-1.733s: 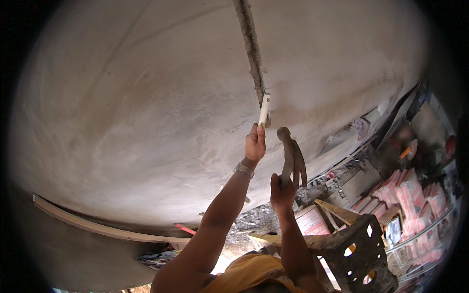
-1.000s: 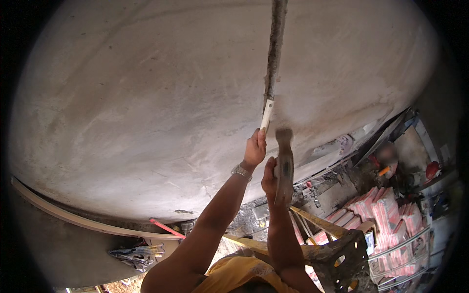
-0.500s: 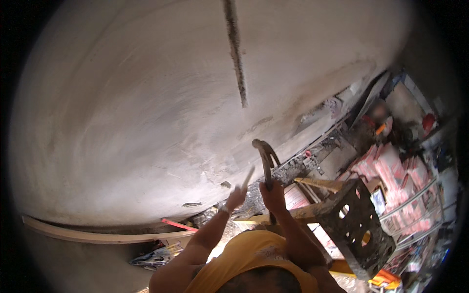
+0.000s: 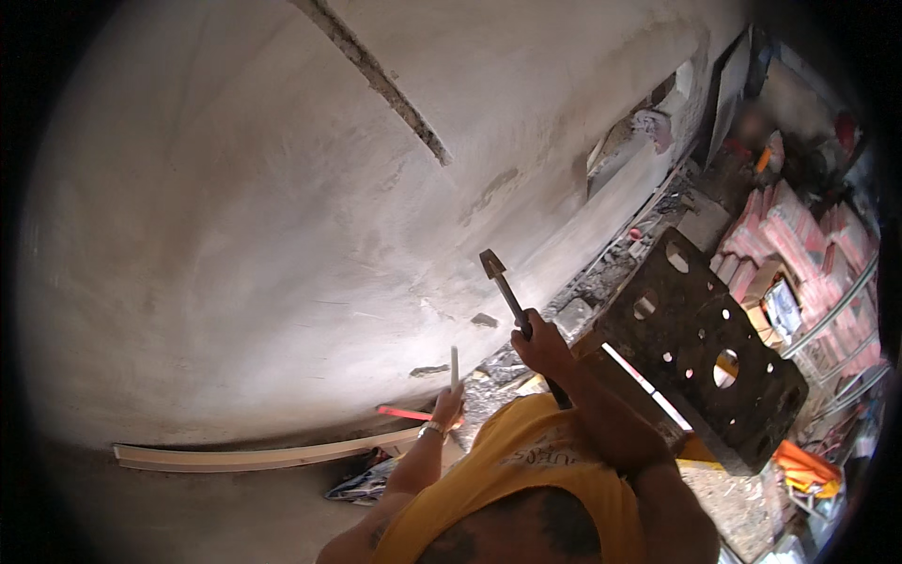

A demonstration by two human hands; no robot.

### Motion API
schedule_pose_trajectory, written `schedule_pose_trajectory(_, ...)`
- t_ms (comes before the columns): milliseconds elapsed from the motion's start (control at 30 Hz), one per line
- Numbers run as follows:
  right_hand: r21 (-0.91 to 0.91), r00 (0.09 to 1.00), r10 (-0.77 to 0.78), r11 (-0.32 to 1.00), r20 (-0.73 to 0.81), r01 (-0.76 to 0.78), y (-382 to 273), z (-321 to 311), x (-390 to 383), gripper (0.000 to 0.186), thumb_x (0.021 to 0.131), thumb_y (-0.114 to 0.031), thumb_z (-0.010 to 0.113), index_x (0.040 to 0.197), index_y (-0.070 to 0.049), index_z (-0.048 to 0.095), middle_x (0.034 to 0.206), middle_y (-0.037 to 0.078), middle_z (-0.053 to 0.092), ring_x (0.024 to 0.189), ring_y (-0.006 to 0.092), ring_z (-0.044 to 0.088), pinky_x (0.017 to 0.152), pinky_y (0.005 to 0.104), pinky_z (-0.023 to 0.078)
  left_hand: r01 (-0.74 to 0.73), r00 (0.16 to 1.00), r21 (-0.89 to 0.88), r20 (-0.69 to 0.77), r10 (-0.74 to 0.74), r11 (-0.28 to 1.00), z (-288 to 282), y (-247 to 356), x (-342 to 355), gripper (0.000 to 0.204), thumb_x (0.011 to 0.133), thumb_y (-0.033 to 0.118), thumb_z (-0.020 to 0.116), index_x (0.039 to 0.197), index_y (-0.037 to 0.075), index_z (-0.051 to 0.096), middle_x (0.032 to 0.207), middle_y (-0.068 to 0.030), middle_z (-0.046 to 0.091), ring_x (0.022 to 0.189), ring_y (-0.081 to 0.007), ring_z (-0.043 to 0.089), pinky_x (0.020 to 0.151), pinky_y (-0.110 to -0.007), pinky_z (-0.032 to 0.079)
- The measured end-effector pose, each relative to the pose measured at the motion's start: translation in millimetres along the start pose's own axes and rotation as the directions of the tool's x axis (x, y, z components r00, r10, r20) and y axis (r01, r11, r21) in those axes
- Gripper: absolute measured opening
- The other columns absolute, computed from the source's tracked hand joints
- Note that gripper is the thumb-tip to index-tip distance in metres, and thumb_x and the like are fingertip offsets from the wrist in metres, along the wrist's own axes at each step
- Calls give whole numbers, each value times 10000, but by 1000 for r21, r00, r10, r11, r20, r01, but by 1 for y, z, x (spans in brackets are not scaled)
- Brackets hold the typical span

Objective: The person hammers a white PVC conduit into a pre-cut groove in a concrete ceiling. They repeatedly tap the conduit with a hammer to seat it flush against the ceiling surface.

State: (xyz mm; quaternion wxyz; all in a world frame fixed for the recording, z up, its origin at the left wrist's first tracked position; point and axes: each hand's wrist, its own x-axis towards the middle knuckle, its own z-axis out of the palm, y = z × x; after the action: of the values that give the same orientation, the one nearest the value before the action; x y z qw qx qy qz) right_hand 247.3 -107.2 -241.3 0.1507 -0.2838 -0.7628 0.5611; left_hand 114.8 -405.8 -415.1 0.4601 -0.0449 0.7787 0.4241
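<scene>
My left hand, with a band at the wrist, is closed around a pale metal chisel that points up, away from me. To its right and farther up, my right hand grips a claw hammer by its dark handle, the head raised in front of the wall. Both tools appear apart from each other. The plastered wall fills the left and middle of the view. A narrow rough groove is cut into it and ends above the hammer head.
A dark platform with round holes stands at my right. Beyond it lie stacked pink-and-white packages and a cardboard box. Rubble runs along the wall's foot. A long pale board and a red strip lie at lower left.
My view has turned, so the groove slants and the platform looks larger. The hammer's head has turned, and the chisel stands more upright. Both hands keep their tools.
</scene>
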Motion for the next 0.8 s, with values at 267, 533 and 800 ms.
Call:
schedule_pose_trajectory(267, -41, 941, -260, 961, 216, 274, -11, -2, -11, 400, 827, -256, 638, 1087, 0, 476, 695, 207, 626, 690, 420, 639, 600, 492, 502, -239, 947, -409, 102, 304, 881, 89, 178, -115, 577, 950, 621, 426, 1202, 109, 509, 713, -1, 511, 621, -94, 466, 508, -238, 381)
schedule_pose_trajectory(533, -134, 826, -262, 918, 499, 373, -24, -13, -26, 447, 856, -379, 558, 1134, -31, 529, 901, 218, 648, 878, 398, 635, 779, 511, 497, -285, 929, -555, 41, 369, 781, 93, 195, -100, 388, 987, 409, 518, 1285, 163, 475, 785, -5, 557, 655, -113, 562, 543, -259, 474)
schedule_pose_trajectory(800, -156, 774, -216, 914, 595, 375, -32, -42, -35, 518, 867, -448, 586, 1245, -96, 540, 1004, 198, 610, 966, 388, 602, 845, 474, 480, -365, 927, -620, -176, 330, 694, 81, 189, -94, 258, 984, 341, 541, 1195, 197, 516, 670, 43, 460, 568, -76, 471, 474, -236, 393)
